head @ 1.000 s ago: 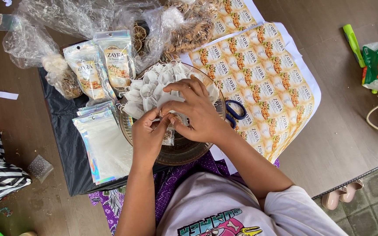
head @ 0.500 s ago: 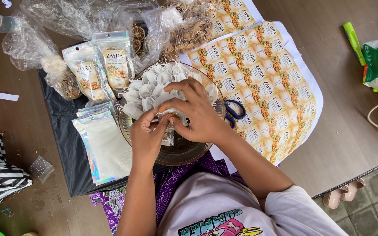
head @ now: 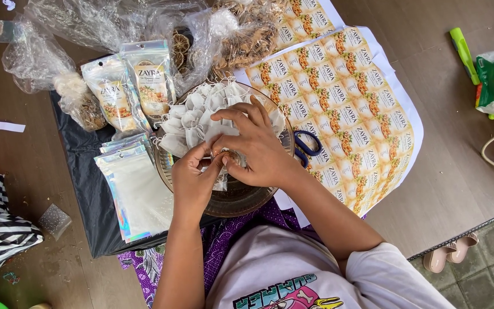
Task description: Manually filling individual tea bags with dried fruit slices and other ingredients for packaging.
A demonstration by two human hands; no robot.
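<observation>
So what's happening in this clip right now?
A person sits at a wooden floor with both hands over a round glass bowl. The left hand and right hand pinch a small white pouch between the fingertips. More white drawstring sachets are piled in the bowl's far side. Empty shiny zip bags lie to the left, filled labelled pouches beyond them, label sheets and blue scissors to the right.

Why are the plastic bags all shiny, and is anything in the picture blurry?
Head view: soft, even daylight, hardly any shadows; white glare streaks on the clear plastic bags and rainbow sheen on the empty pouches; the left hand and right hand over the glass bowl look sharp; no obvious blur.
</observation>
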